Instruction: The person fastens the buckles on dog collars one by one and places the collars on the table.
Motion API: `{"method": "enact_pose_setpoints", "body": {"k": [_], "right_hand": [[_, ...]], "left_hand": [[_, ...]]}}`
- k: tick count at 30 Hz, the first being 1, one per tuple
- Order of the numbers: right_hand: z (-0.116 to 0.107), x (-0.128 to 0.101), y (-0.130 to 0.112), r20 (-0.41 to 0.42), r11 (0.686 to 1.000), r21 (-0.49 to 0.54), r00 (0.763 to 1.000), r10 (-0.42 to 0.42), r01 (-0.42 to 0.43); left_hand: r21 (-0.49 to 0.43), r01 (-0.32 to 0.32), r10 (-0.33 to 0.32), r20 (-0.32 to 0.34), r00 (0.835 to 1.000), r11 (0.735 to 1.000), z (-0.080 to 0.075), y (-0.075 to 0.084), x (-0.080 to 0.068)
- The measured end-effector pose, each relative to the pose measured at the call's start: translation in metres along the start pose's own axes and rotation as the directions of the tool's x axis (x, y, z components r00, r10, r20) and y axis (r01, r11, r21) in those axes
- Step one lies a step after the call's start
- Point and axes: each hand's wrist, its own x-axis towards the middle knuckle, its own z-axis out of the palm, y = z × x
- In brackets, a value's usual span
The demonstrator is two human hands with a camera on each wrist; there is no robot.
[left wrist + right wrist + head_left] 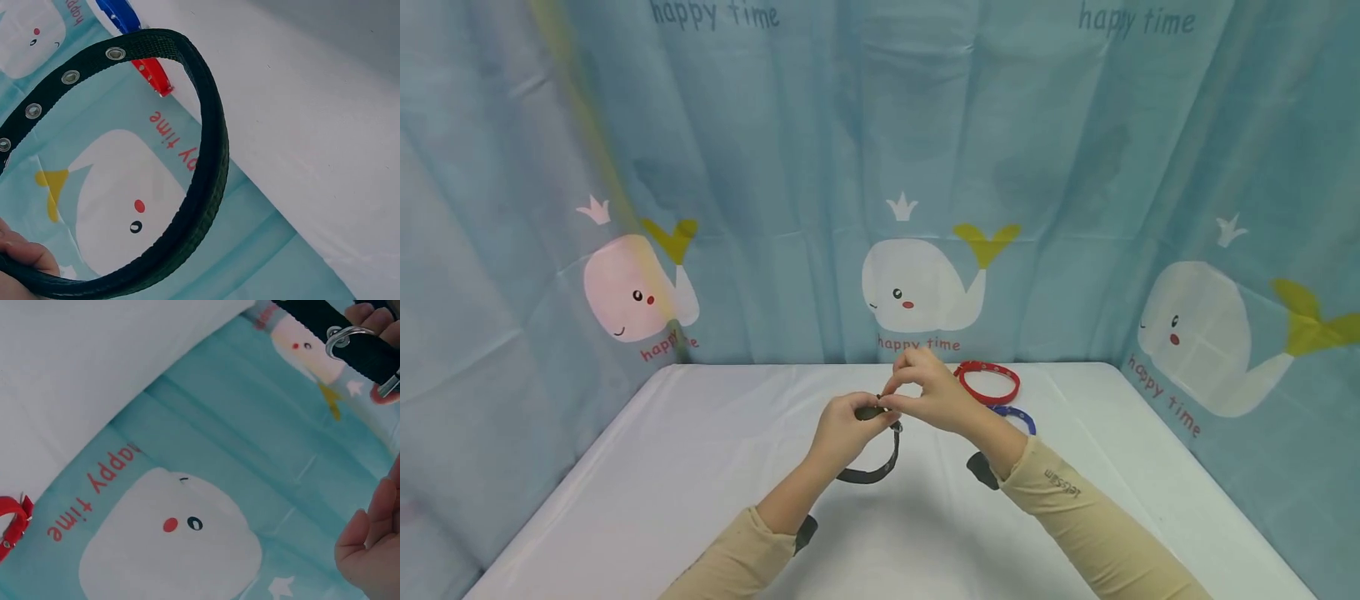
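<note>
White cloth-covered table (700, 467), set against a pale blue whale-print backdrop. On it, toward the far right edge: one red looped collar with metal studs (987, 382); just nearer, touching or almost touching it, one blue studded collar (1017, 414), partly hidden by a forearm.

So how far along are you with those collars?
The red collar and blue collar lie closed in loops on the table, so they look done. The black collar is in hand: the left hand and right hand both pinch it near its buckle. Fastening it seems the only step left.
</note>
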Motion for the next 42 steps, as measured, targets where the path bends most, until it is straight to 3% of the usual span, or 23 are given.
{"method": "enact_pose_setpoints", "body": {"k": [3,7,12,16,21,27,31,36,38,42], "right_hand": [[0.002,0.001,-0.002,-0.025,0.999,-0.032,1.000,0.014,-0.015],[0.005,0.003,-0.004,-0.072,0.995,-0.017,0.992,0.100,-0.102],[0.002,0.007,-0.007,-0.155,0.967,0.086,0.956,0.250,-0.239],[-0.001,0.006,-0.008,-0.070,0.936,0.190,0.947,0.313,-0.296],[-0.002,0.002,-0.004,0.111,0.923,0.241,0.954,0.280,-0.299],[-0.005,-0.001,0.003,0.215,0.890,0.338,0.946,0.243,-0.306],[-0.007,-0.004,0.008,0.199,0.868,0.407,0.955,0.220,-0.285],[-0.011,-0.003,0.008,0.104,0.876,0.440,0.980,0.168,-0.197],[-0.013,-0.003,0.008,0.086,0.875,0.448,0.983,0.164,-0.185],[-0.014,-0.004,0.010,0.090,0.855,0.468,0.974,0.206,-0.224]], "left_hand": [[0.012,0.019,-0.019,0.000,1.000,1.000,0.000,-0.001,-0.001],[0.043,0.047,-0.048,0.013,0.999,0.998,0.002,-0.005,-0.001],[0.075,0.038,-0.042,0.062,0.997,0.996,0.003,-0.009,-0.002],[0.065,0.038,-0.042,0.060,0.997,0.997,0.002,-0.009,-0.003],[0.102,0.042,-0.053,0.105,0.993,0.994,0.001,-0.008,-0.003],[0.074,0.081,-0.091,0.136,0.987,0.994,0.001,-0.008,-0.002],[0.048,0.118,-0.124,0.148,0.981,0.992,0.001,-0.009,-0.002],[0.001,0.156,-0.154,0.149,0.977,0.988,0.000,-0.011,-0.003],[-0.040,0.199,-0.192,0.141,0.971,0.979,-0.002,-0.011,-0.003],[-0.084,0.333,-0.320,0.135,0.938,0.939,-0.007,-0.006,-0.003]]}}
